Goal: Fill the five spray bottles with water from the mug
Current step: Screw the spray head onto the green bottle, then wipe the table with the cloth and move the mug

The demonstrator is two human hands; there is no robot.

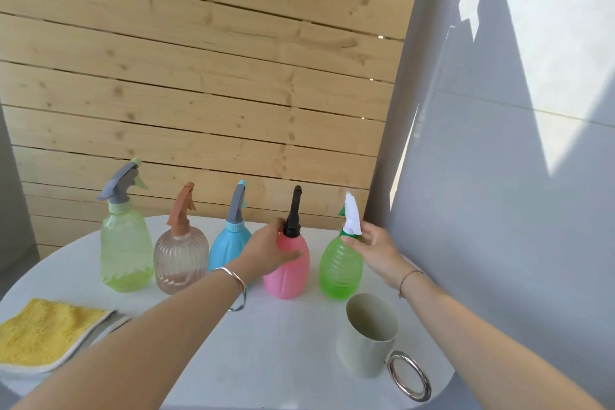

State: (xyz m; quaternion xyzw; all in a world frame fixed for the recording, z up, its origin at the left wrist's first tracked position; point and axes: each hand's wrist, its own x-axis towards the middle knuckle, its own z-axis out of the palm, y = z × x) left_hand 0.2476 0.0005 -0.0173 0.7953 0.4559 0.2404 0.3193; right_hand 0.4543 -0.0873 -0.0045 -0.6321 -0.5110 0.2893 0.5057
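Several spray bottles stand in a row across the white round table (pixel 286 343): a pale green one (pixel 125 253) with a grey sprayer, a clear ribbed one (pixel 179 263) with a brown sprayer, a blue one (pixel 226 248), a pink one (pixel 289 276) with a black sprayer, and a bright green one (pixel 339 273) with a white sprayer. My left hand (pixel 269 251) grips the pink bottle's shoulder. My right hand (pixel 372 248) pinches the bright green bottle's neck collar. A pale mug (pixel 367 336) with a metal ring handle stands at the front right, away from both hands.
A folded yellow cloth (pixel 46 333) lies at the table's front left edge. A wooden slat fence rises right behind the bottles. A grey wall (pixel 499 176) stands close on the right of the table.
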